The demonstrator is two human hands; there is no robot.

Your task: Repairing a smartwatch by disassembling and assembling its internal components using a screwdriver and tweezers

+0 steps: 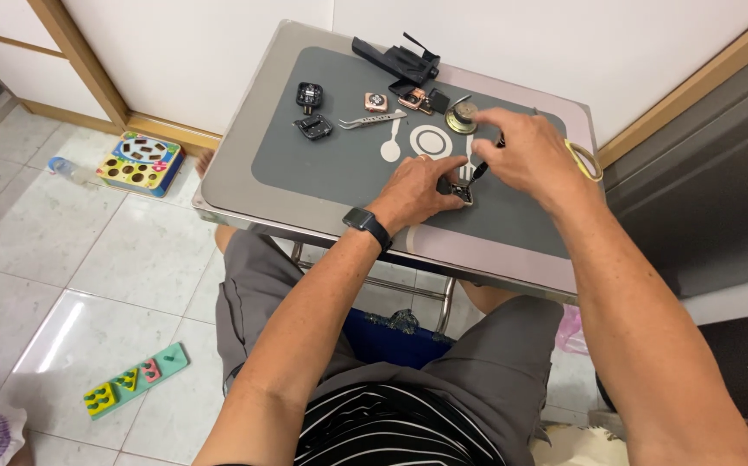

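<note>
Small square watch body (pixel 461 192) sits on the grey mat (pixel 322 164), just below the mat's white ring print. Your left hand (pixel 421 185) pins it from the left w/ fingertips; right hand (pixel 525 151) pinches a thin black tool (pixel 482 166), tip slanting down-left onto it. Tweezers (pixel 372 121) lie up-left, well apart.

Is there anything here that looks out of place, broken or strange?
Yes. Two children's puzzle toys lie on the floor, one colourful board near the table and one green strip lower down. On the table, small square devices lie apart with loose parts, and the left hand holds another one steady.
</note>
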